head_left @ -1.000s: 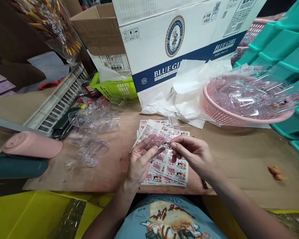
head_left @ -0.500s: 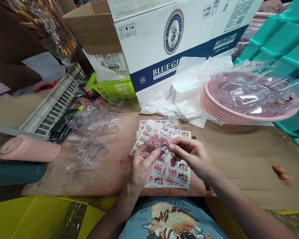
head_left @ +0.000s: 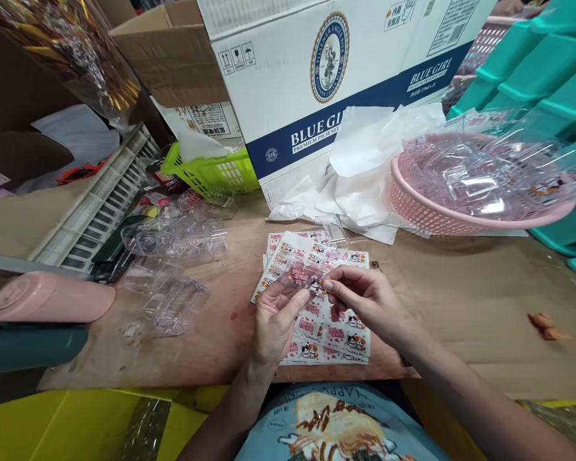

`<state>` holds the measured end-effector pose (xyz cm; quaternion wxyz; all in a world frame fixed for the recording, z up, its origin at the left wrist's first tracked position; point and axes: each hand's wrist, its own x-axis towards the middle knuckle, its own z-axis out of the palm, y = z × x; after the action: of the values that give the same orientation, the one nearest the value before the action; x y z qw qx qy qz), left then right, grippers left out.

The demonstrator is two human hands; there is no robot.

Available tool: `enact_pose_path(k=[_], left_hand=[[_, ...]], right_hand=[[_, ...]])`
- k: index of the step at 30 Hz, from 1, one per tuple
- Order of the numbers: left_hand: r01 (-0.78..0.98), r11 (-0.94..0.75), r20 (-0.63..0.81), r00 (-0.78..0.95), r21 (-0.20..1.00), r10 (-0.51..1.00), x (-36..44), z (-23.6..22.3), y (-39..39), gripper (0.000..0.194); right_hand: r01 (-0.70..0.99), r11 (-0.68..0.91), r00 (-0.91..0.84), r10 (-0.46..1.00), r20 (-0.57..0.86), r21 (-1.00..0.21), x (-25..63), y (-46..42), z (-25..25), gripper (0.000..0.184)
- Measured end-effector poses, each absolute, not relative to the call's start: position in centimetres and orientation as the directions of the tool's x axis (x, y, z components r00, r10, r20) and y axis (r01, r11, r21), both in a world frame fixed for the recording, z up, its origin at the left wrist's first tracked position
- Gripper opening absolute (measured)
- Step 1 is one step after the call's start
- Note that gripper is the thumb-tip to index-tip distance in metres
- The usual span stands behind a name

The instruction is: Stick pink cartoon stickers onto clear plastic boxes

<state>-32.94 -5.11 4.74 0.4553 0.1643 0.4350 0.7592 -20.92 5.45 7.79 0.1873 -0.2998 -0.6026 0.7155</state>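
My left hand (head_left: 279, 315) grips a small clear plastic box (head_left: 295, 272) with pink lettering showing on it. At the right end of that box, my right hand (head_left: 360, 296) has thumb and forefinger pinched on the edge of a cat-and-dog sticker (head_left: 315, 286). Whether the sticker lies wholly flat on the plastic cannot be made out. Beneath both hands lie overlapping sticker sheets (head_left: 338, 333) printed with cats, dogs and pink letters. Another clear plastic piece (head_left: 335, 234) rests on their far edge.
Several clear plastic pieces (head_left: 177, 304) lie on the left. A pink basket (head_left: 436, 214) of clear plastic stands at right before teal bins (head_left: 537, 77). Crumpled white paper (head_left: 360, 160) lies against a big carton (head_left: 278, 77). A pink bottle (head_left: 52, 298) and green basket (head_left: 221, 173) are left.
The camera view has shifted slightly. Both hands keep their hold on the box and sticker, with hardly any movement between them.
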Motion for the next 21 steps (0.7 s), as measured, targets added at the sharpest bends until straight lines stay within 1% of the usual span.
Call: enact_pose_path(k=[6, 10, 17, 21], left_hand=[[-0.531, -0.188, -0.164, -0.546, 0.826, 0.822, -32.92, 4.41, -5.19, 0.030], [-0.544, -0.208, -0.159, -0.550, 0.813, 0.820, -32.92, 4.28, -5.27, 0.027], [-0.501, -0.217, -0.121, -0.558, 0.838, 0.821, -32.98, 4.60, -5.28, 0.023], [-0.505, -0.209, -0.142, -0.570, 0.837, 0.809, -32.91, 4.57, -5.25, 0.024]], right_hand=[[0.099, -0.164, -0.758, 0.626, -0.181, -0.981, -20.89, 5.48, 7.61, 0.040], [0.093, -0.156, -0.767, 0.619, -0.170, -0.983, -20.99, 5.54, 7.37, 0.042], [0.087, -0.145, -0.767, 0.621, -0.159, -0.986, -21.08, 5.61, 7.38, 0.038], [0.120, -0.123, -0.756, 0.633, -0.170, -0.985, -21.21, 5.70, 7.25, 0.036]])
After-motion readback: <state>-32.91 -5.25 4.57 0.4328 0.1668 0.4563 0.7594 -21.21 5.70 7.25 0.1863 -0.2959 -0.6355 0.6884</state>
